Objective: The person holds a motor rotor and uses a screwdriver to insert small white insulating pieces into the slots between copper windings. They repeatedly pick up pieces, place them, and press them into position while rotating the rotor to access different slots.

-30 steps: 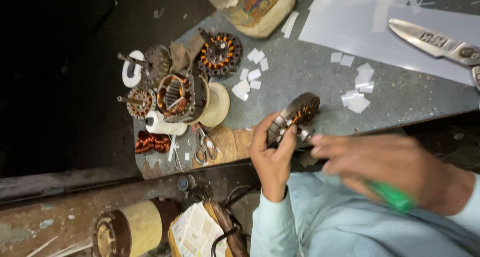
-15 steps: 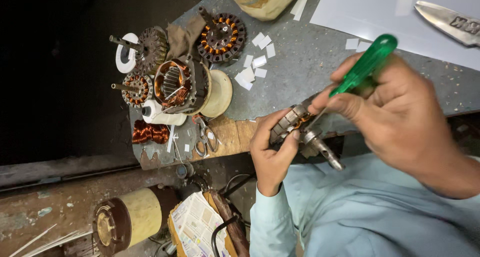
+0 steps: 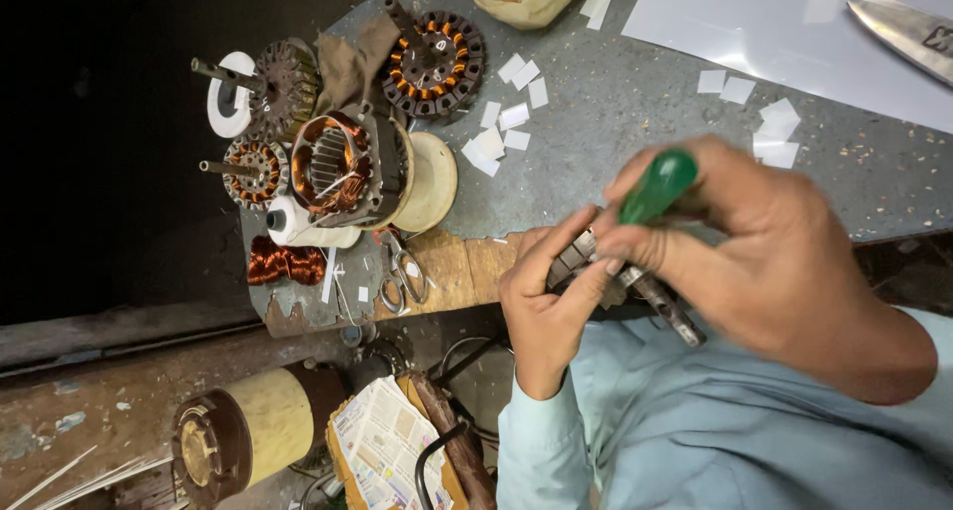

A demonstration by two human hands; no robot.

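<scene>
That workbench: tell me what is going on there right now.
A person in a light blue shirt grips a small motor stator in the left hand at the bench edge. The right hand holds a green-handled tool against it. More wound stators, scissors and white paper slips lie on the grey bench.

hidden: small metal motor part (image 3: pixel 574 262) mostly behind my hands | cut off: steel blade (image 3: pixel 908 34) at right edge

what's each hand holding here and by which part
The right hand grips a tool by its green handle. The left hand clasps a motor stator around its edge; fingers hide most of it.
</scene>
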